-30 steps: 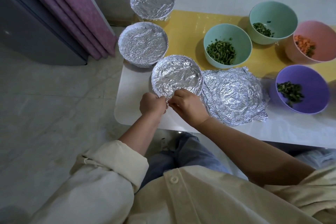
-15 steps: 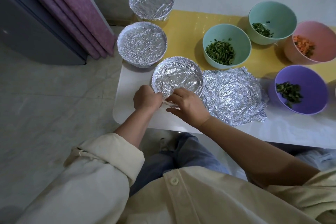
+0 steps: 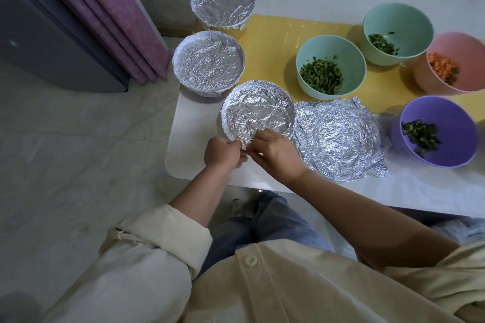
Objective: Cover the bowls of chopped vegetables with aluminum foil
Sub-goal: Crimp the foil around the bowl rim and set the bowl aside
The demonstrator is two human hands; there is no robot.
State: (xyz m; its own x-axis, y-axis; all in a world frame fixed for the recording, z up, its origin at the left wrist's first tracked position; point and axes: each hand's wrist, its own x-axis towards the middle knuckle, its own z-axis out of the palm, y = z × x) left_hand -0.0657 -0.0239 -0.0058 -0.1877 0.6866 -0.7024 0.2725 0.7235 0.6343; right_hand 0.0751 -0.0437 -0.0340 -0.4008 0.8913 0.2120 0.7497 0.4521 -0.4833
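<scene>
A foil-covered bowl (image 3: 257,110) stands near the table's front left corner. My left hand (image 3: 223,152) and my right hand (image 3: 275,155) meet at its near rim, and both pinch the foil edge there. Two more foil-covered bowls stand behind it, one (image 3: 208,61) at the left edge and one (image 3: 223,0) at the far left. A crumpled loose foil sheet (image 3: 338,144) lies to the right of my right hand. Open bowls hold chopped vegetables: a teal bowl (image 3: 330,67), a mint bowl (image 3: 397,33), a pink bowl (image 3: 456,61) and a purple bowl (image 3: 438,135).
The bowls stand on a white table (image 3: 393,191) with a yellow mat (image 3: 275,42) across its middle. A purple curtain (image 3: 105,13) and a dark grey cabinet (image 3: 39,42) are at the left, over a pale tiled floor. My knees are under the table's front edge.
My left hand slid from the bowl's left side back to the near rim, beside my right hand. Both hands now pinch the foil edge together. The bowls have not moved.
</scene>
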